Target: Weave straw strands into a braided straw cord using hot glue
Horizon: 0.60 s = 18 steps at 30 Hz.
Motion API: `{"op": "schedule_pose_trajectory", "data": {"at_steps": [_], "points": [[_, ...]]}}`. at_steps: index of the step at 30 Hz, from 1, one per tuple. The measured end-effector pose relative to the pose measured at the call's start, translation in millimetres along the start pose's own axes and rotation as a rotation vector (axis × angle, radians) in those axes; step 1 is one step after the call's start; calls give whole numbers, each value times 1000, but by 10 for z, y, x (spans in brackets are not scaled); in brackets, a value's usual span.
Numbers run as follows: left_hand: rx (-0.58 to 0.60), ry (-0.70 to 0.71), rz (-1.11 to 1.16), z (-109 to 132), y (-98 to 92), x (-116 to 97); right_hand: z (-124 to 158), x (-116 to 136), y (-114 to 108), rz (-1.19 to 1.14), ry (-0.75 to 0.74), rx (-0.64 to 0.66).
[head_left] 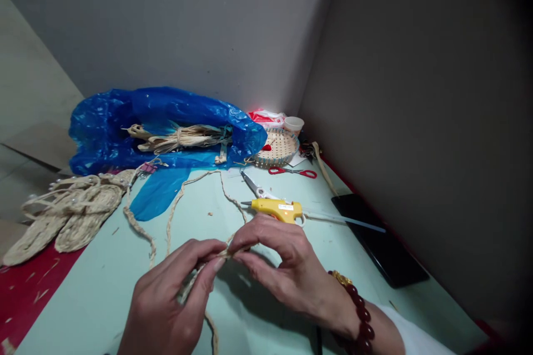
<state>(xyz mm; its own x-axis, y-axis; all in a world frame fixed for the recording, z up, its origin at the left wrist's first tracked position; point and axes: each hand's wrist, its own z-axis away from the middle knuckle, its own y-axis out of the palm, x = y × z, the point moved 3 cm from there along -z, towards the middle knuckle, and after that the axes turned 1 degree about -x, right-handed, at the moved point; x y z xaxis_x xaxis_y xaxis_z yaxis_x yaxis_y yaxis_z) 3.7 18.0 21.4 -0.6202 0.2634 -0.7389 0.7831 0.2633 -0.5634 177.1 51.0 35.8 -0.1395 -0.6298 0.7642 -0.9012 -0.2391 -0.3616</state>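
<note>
A pale braided straw cord [137, 226] trails in loops across the light green table top. My left hand [175, 294] pinches it between thumb and forefinger, a stretch of braid showing inside the palm. Close against those fingertips, my right hand [283, 266] grips the same cord with thumb and fingers closed. A beaded bracelet circles the right wrist. Just beyond the right hand lies a yellow glue gun [277, 209] with a clear glue stick [345, 220] in its back end. Scissors with white handles [258, 188] lie partly behind the gun.
A blue plastic bag [166, 101] holding a straw bundle [183, 138] lies against the back wall. Woven straw sandals [89, 205] are at left. Further right are a round woven basket [277, 147], a paper cup [293, 124], red-handled scissors [292, 171] and a black phone-like slab [381, 244].
</note>
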Motion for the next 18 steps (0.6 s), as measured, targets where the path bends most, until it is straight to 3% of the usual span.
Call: {"op": "schedule_pose_trajectory", "data": {"at_steps": [4, 9, 18], "points": [[79, 120, -66, -23, -4, 17, 5, 1, 16, 23, -45, 13], [-10, 230, -48, 37, -7, -54, 13, 13, 32, 32, -75, 37], [-131, 257, 11, 73, -11, -81, 21, 42, 18, 90, -6, -14]]}}
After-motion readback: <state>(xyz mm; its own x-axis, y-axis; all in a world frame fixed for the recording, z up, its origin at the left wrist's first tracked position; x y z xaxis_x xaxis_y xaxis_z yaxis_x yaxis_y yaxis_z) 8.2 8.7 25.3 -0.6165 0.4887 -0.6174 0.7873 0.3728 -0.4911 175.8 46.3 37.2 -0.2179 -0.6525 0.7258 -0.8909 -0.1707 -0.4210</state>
